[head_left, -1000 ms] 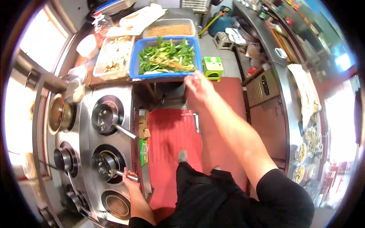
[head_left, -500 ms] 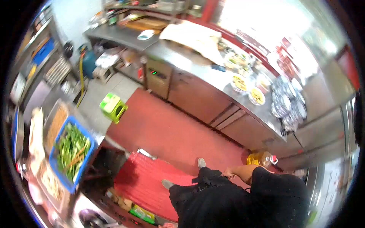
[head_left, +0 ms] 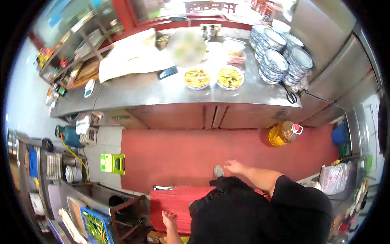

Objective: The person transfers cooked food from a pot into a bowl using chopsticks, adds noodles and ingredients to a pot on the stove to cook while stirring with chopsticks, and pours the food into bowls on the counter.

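My left hand (head_left: 170,218) hangs low over the red ribbed mat (head_left: 162,203), fingers loosely apart and nothing in it. Above the red floor, my right hand (head_left: 235,167) is held out in front of my body; its fingers are slightly bent and blurred, and I see no object in them. The nearest thing to the right hand is a jug of yellow oil (head_left: 280,135) with a red cap, standing on the floor. On the steel counter ahead sit a left bowl of yellow food (head_left: 197,77) and a right bowl of yellow food (head_left: 230,77), both out of reach of my hands.
Stacked blue-and-white bowls (head_left: 276,61), scissors (head_left: 291,96), a dark phone (head_left: 167,72) and a cream cloth (head_left: 130,59) lie on the steel counter (head_left: 150,95). A green stool (head_left: 112,163) stands left. A blue basket of greens (head_left: 95,225) is at lower left.
My view has turned to the right, so the counter now lies straight ahead. My left hand has come further into sight, and my right hand has swung forward from beside my body.
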### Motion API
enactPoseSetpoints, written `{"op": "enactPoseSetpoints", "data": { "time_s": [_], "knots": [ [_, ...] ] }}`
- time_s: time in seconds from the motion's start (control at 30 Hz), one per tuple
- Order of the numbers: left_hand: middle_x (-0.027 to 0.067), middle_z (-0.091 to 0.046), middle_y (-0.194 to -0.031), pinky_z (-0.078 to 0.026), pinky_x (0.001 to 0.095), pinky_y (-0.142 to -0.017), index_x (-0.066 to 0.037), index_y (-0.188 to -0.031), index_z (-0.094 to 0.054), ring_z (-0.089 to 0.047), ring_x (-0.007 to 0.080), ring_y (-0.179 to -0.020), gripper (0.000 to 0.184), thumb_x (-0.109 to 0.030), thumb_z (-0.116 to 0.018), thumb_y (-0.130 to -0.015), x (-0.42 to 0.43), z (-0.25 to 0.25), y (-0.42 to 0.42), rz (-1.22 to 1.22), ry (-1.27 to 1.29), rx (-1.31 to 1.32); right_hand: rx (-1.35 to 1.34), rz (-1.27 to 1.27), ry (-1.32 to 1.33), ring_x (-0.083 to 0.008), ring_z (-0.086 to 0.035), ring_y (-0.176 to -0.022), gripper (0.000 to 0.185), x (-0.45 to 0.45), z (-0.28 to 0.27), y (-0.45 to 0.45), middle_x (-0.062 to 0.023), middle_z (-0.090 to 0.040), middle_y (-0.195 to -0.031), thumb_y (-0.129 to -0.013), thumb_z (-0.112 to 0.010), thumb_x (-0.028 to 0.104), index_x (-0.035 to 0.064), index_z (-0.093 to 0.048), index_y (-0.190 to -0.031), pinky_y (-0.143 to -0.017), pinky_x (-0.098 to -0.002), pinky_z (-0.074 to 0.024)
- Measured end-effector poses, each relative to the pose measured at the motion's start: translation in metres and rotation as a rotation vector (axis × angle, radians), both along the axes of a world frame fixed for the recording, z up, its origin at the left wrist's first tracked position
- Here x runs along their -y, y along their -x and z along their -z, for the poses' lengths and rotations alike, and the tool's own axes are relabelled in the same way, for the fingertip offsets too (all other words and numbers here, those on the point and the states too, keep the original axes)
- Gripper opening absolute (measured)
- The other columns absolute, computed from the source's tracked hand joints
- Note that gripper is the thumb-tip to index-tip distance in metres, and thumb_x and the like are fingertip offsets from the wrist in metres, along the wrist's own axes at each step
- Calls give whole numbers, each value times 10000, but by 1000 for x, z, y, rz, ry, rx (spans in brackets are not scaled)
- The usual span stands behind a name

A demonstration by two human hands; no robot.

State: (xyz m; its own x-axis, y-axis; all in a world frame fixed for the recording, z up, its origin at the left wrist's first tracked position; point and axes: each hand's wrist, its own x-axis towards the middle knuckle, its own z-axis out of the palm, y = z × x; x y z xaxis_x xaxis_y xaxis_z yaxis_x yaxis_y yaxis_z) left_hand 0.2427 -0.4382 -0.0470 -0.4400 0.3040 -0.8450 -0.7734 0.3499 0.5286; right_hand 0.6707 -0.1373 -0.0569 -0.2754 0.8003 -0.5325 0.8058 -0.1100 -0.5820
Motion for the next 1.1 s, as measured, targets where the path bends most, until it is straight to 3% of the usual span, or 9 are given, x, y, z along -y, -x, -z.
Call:
{"op": "enactPoseSetpoints", "data": {
  "time_s": [0.07,0.13,0.37,0.53,0.67,0.73,0.83,0.97,1.1],
  "knots": [
    [69,-570,-841,-472,399,-713,-116,-1077,-538,-577,251,-758,483,-568,-446,-936,-65,-7,-23,116,-47,7,-351,346,235,-252,-630,-1005,518,-52,-7,-18,-125,-648,-1155,-926,-575,442,55,-552,-1269,-817,-405,-512],
    [70,-566,-875,-467,406,-754,-99,-1169,-528,-583,259,-814,533,-572,-440,-940,-144,-14,-48,228,-72,10,-620,685,433,-187,-623,-984,525,-105,-40,-31,-102,-629,-1146,-920,-626,351,77,-480,-1343,-790,-353,-519],
    [139,-570,-1216,-477,426,-853,-90,-1385,-427,-573,275,-1020,641,-575,-389,-967,-407,-81,-115,732,-256,-94,-1038,987,284,-321,-570,-1133,696,-272,-104,-76,-202,-504,-1306,-927,-605,292,129,-229,-1489,-976,-442,-459],
    [160,-524,-1283,-487,438,-875,-120,-1462,-310,-589,281,-1024,679,-576,-394,-965,-581,-102,-142,843,-387,-137,-1170,1114,225,-347,-550,-1156,841,-352,-112,-79,-231,-497,-1278,-880,-623,229,110,-90,-1520,-993,-472,-438],
    [179,-500,-1314,-488,429,-880,-157,-1481,-235,-599,302,-1026,690,-585,-387,-963,-696,-79,-147,791,-481,38,-1232,1128,262,-334,-561,-1144,678,-390,-105,-73,-185,-531,-1252,-870,-589,234,116,-241,-1439,-976,-477,-448],
    [161,-531,-1305,-489,430,-883,-84,-1423,-315,-598,274,-1078,687,-586,-386,-960,-737,-75,-148,833,-445,190,-1256,1205,286,-328,-575,-1120,579,-398,-98,-72,-147,-562,-1226,-859,-575,171,132,-307,-1371,-962,-483,-459],
    [123,-505,-1368,-480,441,-922,-86,-1415,-340,-569,272,-1166,654,-561,-392,-968,-765,-68,-155,813,-404,127,-1303,1371,303,-277,-611,-1008,539,-411,-88,-66,-108,-583,-1186,-825,-519,44,117,-358,-1334,-894,-467,-502],
    [126,-451,-1409,-406,425,-1037,-32,-1428,-327,-491,273,-1253,623,-476,-401,-997,-774,-55,-153,717,-434,133,-1364,1462,292,-228,-615,-965,481,-415,-79,-64,-70,-592,-1127,-794,-493,-10,106,-469,-1260,-828,-393,-525],
    [126,-422,-1433,-367,421,-1068,-21,-1432,-324,-444,273,-1290,630,-470,-411,-998,-775,-42,-146,702,-520,138,-1299,1548,234,-219,-609,-963,515,-413,-86,-60,-91,-591,-1118,-795,-495,-20,73,-449,-1299,-794,-367,-519]
  ]
}}
